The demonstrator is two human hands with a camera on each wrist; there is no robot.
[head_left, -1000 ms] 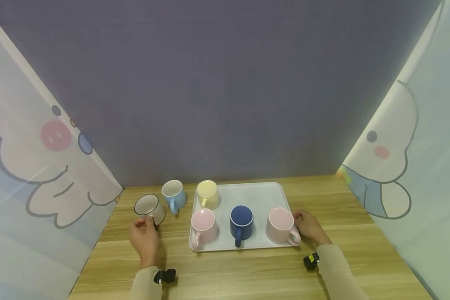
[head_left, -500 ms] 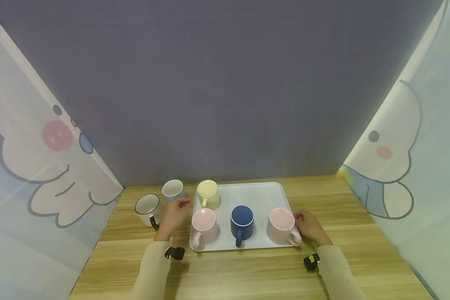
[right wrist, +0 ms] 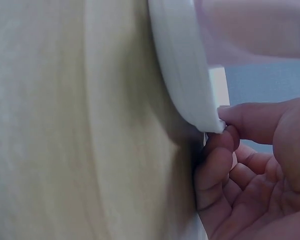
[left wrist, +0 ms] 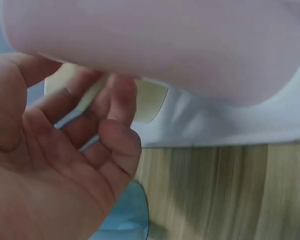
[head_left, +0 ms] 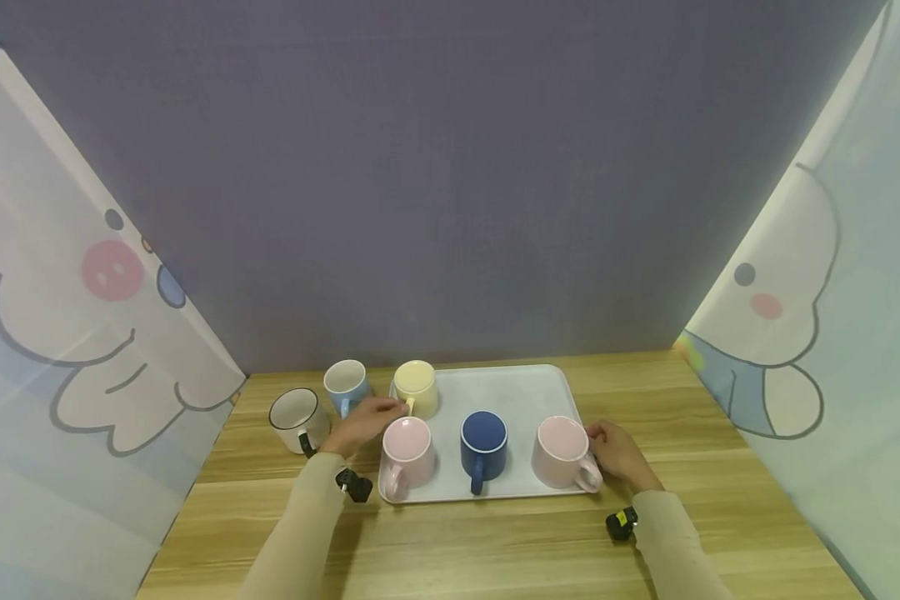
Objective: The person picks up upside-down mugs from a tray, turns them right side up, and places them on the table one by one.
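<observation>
My left hand (head_left: pixel 363 423) reaches over the tray's left edge, its fingers curled at the handle of a yellow mug (head_left: pixel 416 390). In the left wrist view that handle (left wrist: pixel 92 93) lies among the bent fingers, and a pink mug (left wrist: pixel 155 45) hides some of the fingertips. My right hand (head_left: pixel 618 452) pinches the right edge of a white tray (head_left: pixel 510 387) between thumb and fingers, as the right wrist view shows at the tray rim (right wrist: pixel 190 65). Also on the tray stand a pink mug (head_left: pixel 408 454) at front left, a dark blue mug (head_left: pixel 483 450) and another pink mug (head_left: pixel 561 454) near the right hand.
Left of the tray, a light blue mug (head_left: pixel 347 385) and a white mug with a dark rim and handle (head_left: pixel 296 412) stand on the wooden table (head_left: pixel 487 550). A grey backdrop (head_left: pixel 450 183) rises behind the table, with printed curtains (head_left: pixel 855 333) at both sides.
My left hand has left the white mug's handle and moved right, past the light blue mug, to the yellow mug's handle. The right hand stays at the tray edge.
</observation>
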